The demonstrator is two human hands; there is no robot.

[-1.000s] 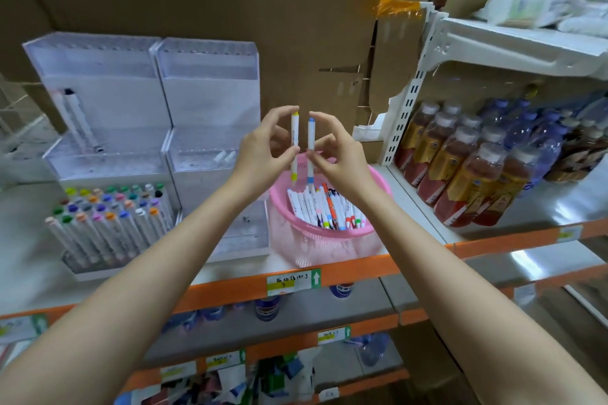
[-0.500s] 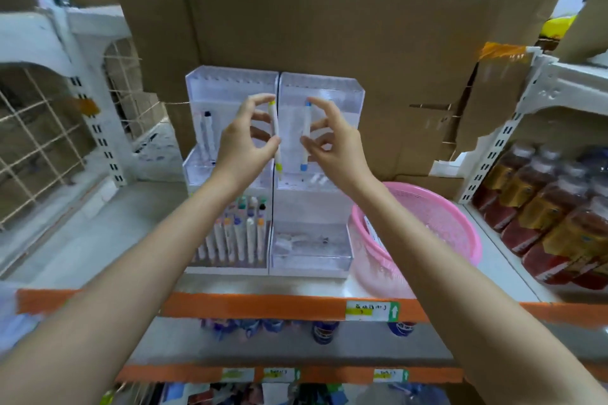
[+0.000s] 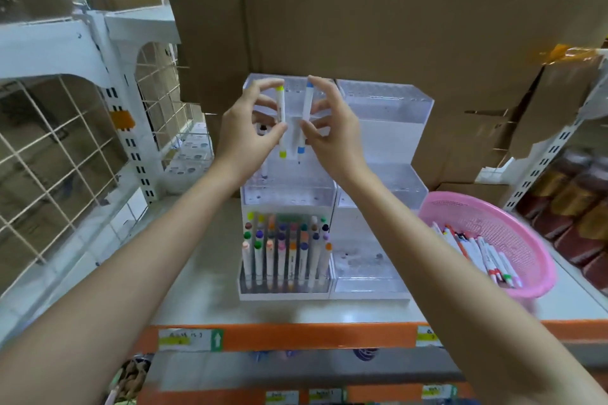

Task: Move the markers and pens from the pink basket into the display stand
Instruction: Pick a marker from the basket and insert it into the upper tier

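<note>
While the left grip [image 3: 250, 130] pinches a yellow-tipped marker [image 3: 282, 108], the right grip [image 3: 332, 133] pinches a blue-tipped marker [image 3: 306, 105].

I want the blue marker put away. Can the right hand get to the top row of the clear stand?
Probably yes. The right hand, pinching the blue marker, is just in front of the stand's top row with nothing between. Only the left hand is close beside it.

Head camera looks forward and down, close to the display stand [image 3: 385, 115].
</note>
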